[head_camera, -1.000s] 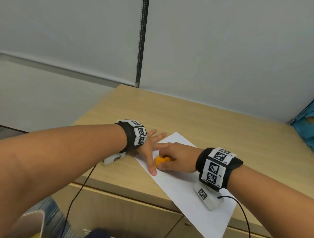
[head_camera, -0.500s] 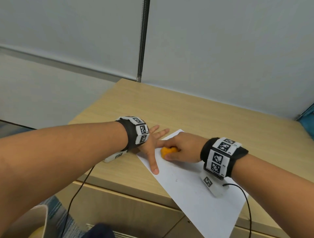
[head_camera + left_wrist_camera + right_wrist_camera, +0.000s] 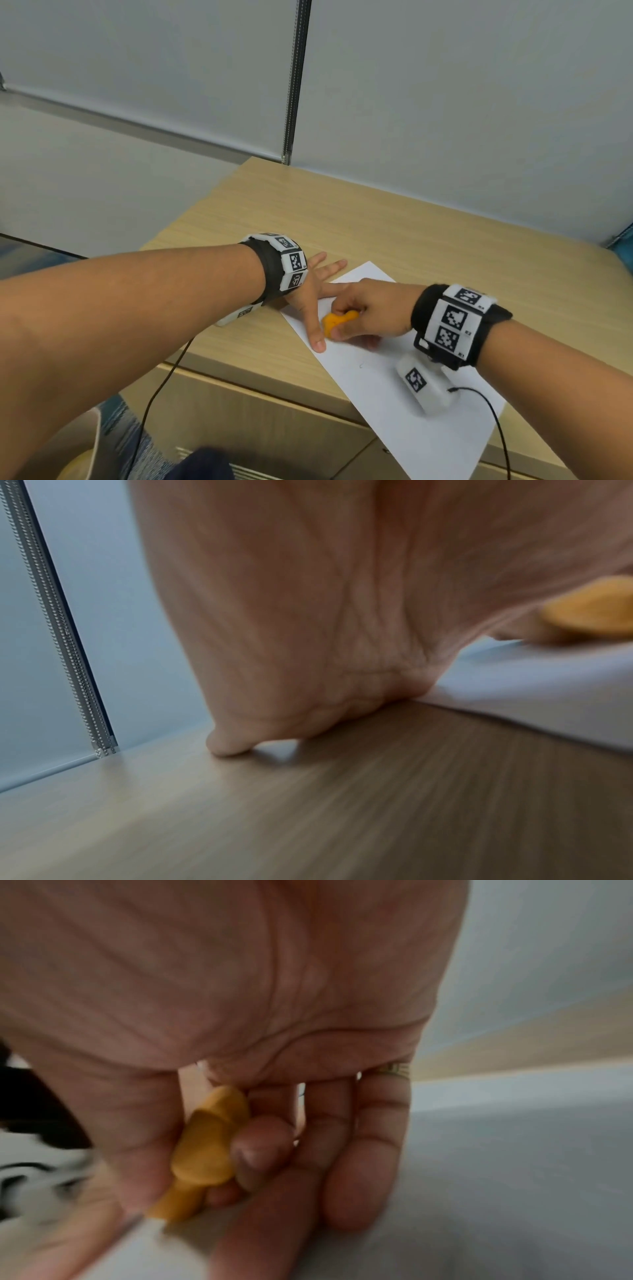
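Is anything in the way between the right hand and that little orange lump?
No, nothing is. The right hand pinches the orange lump and holds it against the white paper. The left hand lies flat beside it, thumb next to the lump, holding the paper down.

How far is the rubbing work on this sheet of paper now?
Done: the paper lies on the desk and most of it looks clean. In hand: the left hand presses it flat, and the right hand pinches an orange eraser against the sheet. Left: one faint mark shows nearer the desk's front edge; probably that comes next.
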`<state>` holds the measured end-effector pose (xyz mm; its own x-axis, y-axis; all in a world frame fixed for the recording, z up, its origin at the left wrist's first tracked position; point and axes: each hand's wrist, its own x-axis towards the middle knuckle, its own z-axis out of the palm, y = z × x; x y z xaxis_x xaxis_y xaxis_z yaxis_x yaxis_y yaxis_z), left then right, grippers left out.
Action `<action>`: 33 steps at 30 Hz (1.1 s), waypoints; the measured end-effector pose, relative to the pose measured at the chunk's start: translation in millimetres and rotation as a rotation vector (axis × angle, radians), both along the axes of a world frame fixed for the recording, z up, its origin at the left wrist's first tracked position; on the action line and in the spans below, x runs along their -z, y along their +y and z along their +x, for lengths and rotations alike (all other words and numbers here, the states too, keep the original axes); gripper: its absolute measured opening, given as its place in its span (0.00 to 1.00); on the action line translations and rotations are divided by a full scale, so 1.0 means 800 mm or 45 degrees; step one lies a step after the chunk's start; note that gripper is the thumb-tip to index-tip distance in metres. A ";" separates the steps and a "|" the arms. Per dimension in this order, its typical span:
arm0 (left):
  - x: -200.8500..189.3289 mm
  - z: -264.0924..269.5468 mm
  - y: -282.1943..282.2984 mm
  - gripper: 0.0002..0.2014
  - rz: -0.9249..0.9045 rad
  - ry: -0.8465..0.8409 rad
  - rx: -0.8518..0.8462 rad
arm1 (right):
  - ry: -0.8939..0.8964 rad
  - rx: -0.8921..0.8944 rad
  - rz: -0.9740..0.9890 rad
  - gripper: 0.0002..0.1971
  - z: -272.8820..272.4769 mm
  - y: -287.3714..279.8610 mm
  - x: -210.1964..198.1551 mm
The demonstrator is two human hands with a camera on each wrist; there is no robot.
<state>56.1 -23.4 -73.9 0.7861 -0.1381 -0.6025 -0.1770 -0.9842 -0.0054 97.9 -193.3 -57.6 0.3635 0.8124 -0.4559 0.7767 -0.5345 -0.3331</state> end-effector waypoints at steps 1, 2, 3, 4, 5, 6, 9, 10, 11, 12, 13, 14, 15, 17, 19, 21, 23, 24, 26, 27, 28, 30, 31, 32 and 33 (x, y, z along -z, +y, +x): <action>0.000 -0.001 -0.001 0.65 -0.012 -0.008 0.000 | -0.052 0.053 0.013 0.17 0.010 0.000 -0.003; 0.000 -0.001 -0.002 0.65 -0.022 -0.019 -0.001 | -0.132 0.110 0.046 0.18 0.019 0.000 -0.006; 0.001 -0.001 -0.002 0.65 -0.026 -0.025 -0.002 | -0.214 0.148 0.077 0.19 0.027 0.001 -0.007; 0.001 -0.001 -0.002 0.65 -0.027 -0.028 -0.003 | -0.266 0.147 0.096 0.19 0.029 0.001 -0.006; 0.002 0.000 -0.001 0.65 -0.025 -0.028 -0.003 | -0.269 0.110 0.092 0.18 0.025 0.002 -0.005; 0.002 0.000 0.000 0.66 -0.019 -0.026 -0.001 | -0.228 0.042 0.077 0.17 0.018 0.002 -0.002; 0.003 0.002 0.002 0.67 -0.008 -0.017 -0.004 | -0.012 -0.015 0.020 0.14 0.004 -0.002 0.002; 0.003 0.002 0.003 0.67 -0.013 -0.019 -0.007 | -0.064 0.000 0.042 0.14 0.012 -0.001 0.002; 0.004 0.001 0.003 0.66 -0.018 -0.025 -0.005 | -0.168 0.036 0.077 0.14 0.022 -0.002 0.003; 0.003 0.002 0.003 0.66 -0.023 -0.032 -0.002 | -0.264 0.081 0.132 0.15 0.032 -0.003 0.003; 0.004 0.002 0.002 0.66 -0.026 -0.037 0.000 | -0.324 0.112 0.168 0.16 0.037 -0.004 0.006; 0.005 0.002 0.001 0.66 -0.028 -0.039 0.001 | -0.342 0.098 0.178 0.16 0.036 -0.004 0.008; 0.005 0.002 0.001 0.67 -0.024 -0.037 0.006 | -0.314 0.034 0.163 0.14 0.031 -0.004 0.011; 0.005 0.003 0.002 0.67 -0.009 -0.031 0.009 | -0.174 -0.089 0.101 0.15 0.011 -0.006 0.010; 0.005 0.003 0.004 0.68 -0.010 -0.031 -0.005 | -0.089 -0.057 0.037 0.18 0.012 -0.006 0.004; 0.004 0.003 0.003 0.68 -0.018 -0.033 -0.007 | -0.175 0.063 0.051 0.18 0.032 -0.004 -0.003; 0.005 0.003 0.002 0.68 -0.022 -0.035 -0.005 | -0.340 0.103 0.090 0.19 0.045 -0.003 -0.004; 0.005 0.003 0.002 0.68 -0.025 -0.034 -0.004 | -0.381 0.073 0.096 0.19 0.041 -0.002 -0.003; 0.007 0.005 0.004 0.68 -0.023 -0.027 -0.004 | -0.333 -0.065 0.069 0.17 0.021 -0.002 0.005; 0.008 0.006 0.005 0.68 -0.021 -0.019 -0.008 | -0.268 -0.103 0.048 0.16 0.010 -0.003 0.006; 0.010 0.007 0.007 0.69 -0.020 -0.012 -0.015 | -0.212 -0.098 0.043 0.16 0.007 -0.005 0.007; 0.011 0.008 0.007 0.69 -0.022 -0.013 -0.019 | -0.235 0.002 0.072 0.16 0.023 -0.006 0.003; 0.010 0.008 0.006 0.69 -0.022 -0.021 -0.015 | -0.290 0.066 0.087 0.17 0.033 -0.007 -0.001; 0.009 0.007 0.005 0.69 -0.021 -0.030 -0.011 | -0.347 0.112 0.100 0.19 0.041 -0.007 -0.003; 0.009 0.006 0.004 0.69 -0.019 -0.035 -0.008 | -0.383 0.131 0.107 0.19 0.043 -0.007 -0.002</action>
<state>60.7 -20.2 -80.9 0.8033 -0.1419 -0.5784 -0.1708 -0.9853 0.0044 132.5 -198.7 -56.2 0.5541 0.7946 -0.2481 0.7903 -0.5958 -0.1432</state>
